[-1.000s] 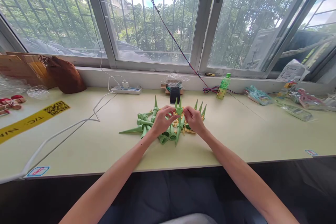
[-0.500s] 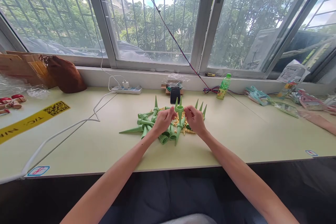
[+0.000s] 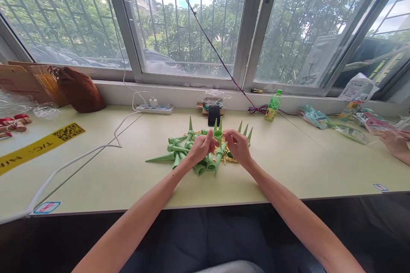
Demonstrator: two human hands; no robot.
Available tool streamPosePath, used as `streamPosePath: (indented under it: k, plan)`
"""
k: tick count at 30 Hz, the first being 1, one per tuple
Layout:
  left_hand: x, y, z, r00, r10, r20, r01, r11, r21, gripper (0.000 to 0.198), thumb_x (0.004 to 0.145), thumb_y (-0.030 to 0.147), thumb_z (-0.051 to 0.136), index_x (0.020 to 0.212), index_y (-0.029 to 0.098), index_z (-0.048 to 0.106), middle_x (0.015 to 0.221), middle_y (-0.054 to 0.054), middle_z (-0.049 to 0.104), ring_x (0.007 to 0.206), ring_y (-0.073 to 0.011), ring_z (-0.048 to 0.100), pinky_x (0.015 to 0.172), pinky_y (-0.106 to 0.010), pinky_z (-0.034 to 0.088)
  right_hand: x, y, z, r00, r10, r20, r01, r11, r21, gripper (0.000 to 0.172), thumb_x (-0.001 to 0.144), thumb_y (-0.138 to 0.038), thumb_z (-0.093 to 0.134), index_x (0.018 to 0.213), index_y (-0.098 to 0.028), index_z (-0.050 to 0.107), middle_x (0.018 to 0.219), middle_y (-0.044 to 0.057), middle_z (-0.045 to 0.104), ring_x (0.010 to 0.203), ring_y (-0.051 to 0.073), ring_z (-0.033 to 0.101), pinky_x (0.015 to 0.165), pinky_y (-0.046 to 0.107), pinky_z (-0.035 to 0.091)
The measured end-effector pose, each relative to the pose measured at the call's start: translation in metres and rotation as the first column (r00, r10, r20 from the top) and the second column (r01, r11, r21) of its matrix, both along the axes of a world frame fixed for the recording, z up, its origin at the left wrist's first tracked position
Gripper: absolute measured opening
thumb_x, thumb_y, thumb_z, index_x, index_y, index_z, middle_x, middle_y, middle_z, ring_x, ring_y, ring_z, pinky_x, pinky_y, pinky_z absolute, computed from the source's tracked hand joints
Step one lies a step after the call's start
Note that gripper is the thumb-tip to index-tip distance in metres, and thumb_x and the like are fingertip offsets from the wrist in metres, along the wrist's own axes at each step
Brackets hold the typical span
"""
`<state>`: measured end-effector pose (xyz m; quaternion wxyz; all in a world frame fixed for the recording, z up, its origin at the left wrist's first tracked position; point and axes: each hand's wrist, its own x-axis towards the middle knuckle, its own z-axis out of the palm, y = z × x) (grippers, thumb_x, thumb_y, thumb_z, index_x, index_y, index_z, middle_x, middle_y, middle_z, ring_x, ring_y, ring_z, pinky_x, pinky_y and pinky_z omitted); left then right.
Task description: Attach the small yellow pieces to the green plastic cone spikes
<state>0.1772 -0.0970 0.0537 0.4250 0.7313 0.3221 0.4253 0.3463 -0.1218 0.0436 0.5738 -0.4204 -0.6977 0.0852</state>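
Observation:
Between my hands is a green plastic watering spike (image 3: 218, 134), its round open end facing up and tilted toward me. My left hand (image 3: 201, 146) is closed around its near-left side, with the thumb raised. Close to its rim on the right, my right hand (image 3: 236, 144) has its fingertips pinched together; anything in them is too small to make out. Under and left of my hands lies a pile of similar green spikes (image 3: 179, 149). Small yellow plastic parts (image 3: 224, 158) are partly hidden beneath my hands. Several spikes (image 3: 245, 129) stand point-up beyond my right hand.
A phone (image 3: 214, 116) leans on a small box behind the pile. A green-capped bottle (image 3: 273, 106) stands back right, a power strip (image 3: 155, 109) back left. White cable (image 3: 92, 150) crosses the left tabletop. Another person's hand (image 3: 395, 141) is at far right beside plastic-wrapped items.
The spike between my hands has tipped, showing more of its open end, and shifted slightly left. My left fingers have loosened a little. At far right, the other person's hand has moved back.

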Motion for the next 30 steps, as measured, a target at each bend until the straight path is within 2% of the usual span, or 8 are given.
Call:
streamPosePath:
  k: [8, 15, 20, 25, 30]
  plan:
    - [-0.0008, 0.0021, -0.0018, 0.999, -0.039, -0.004, 0.039, 0.996, -0.076, 0.078, 0.089, 0.073, 0.028, 0.061, 0.013, 0.069, 0.044, -0.004, 0.054, 0.035, -0.0079, 0.038, 0.038, -0.023, 0.029, -0.0011, -0.0031, 0.0036, 1.000, 0.016, 0.026, -0.017, 0.999, 0.047, 0.035, 0.096, -0.043, 0.043, 0.082, -0.020, 0.065, 0.075, 0.005, 0.062, 0.062, 0.014, 0.051, 0.058, 0.026, 0.042]
    - [-0.0027, 0.0010, -0.0005, 0.995, -0.097, -0.039, 0.092, 0.990, -0.108, 0.080, 0.090, 0.072, 0.027, 0.062, 0.010, 0.069, 0.047, -0.006, 0.059, 0.035, -0.0074, 0.035, 0.039, -0.022, 0.028, -0.0002, -0.0010, 0.0011, 0.995, 0.101, -0.019, -0.100, 0.994, 0.051, 0.035, 0.096, -0.045, 0.047, 0.082, -0.019, 0.066, 0.080, 0.006, 0.063, 0.059, 0.012, 0.051, 0.054, 0.025, 0.042]
    - [-0.0043, -0.0002, -0.0012, 0.994, -0.099, -0.049, 0.096, 0.993, -0.069, 0.076, 0.092, 0.068, 0.028, 0.063, 0.010, 0.068, 0.052, -0.006, 0.061, 0.039, -0.0082, 0.039, 0.042, -0.023, 0.032, -0.0001, -0.0001, 0.0016, 0.989, 0.142, -0.042, -0.139, 0.988, 0.068, 0.031, 0.095, -0.041, 0.049, 0.081, -0.019, 0.066, 0.080, 0.005, 0.065, 0.057, 0.011, 0.051, 0.051, 0.024, 0.042]
    - [-0.0057, -0.0026, 0.0006, 0.991, -0.023, -0.135, 0.027, 0.999, 0.027, 0.070, 0.093, 0.064, 0.031, 0.054, 0.014, 0.059, 0.041, 0.000, 0.046, 0.042, -0.0100, 0.043, 0.049, -0.023, 0.037, -0.0001, 0.0018, 0.0011, 0.990, 0.124, -0.062, -0.123, 0.992, 0.011, 0.029, 0.094, -0.042, 0.051, 0.083, -0.019, 0.066, 0.072, 0.003, 0.064, 0.057, 0.012, 0.054, 0.052, 0.023, 0.044]
    - [-0.0085, -0.0039, 0.0040, 0.993, -0.014, -0.113, 0.029, 0.991, 0.128, 0.051, 0.091, 0.058, 0.046, 0.065, 0.014, 0.054, 0.049, 0.004, 0.045, 0.044, -0.0076, 0.040, 0.046, -0.020, 0.031, -0.0001, 0.0040, -0.0012, 0.987, 0.136, -0.083, -0.137, 0.990, -0.014, 0.025, 0.093, -0.039, 0.052, 0.084, -0.019, 0.064, 0.069, 0.001, 0.062, 0.058, 0.012, 0.055, 0.055, 0.023, 0.046]
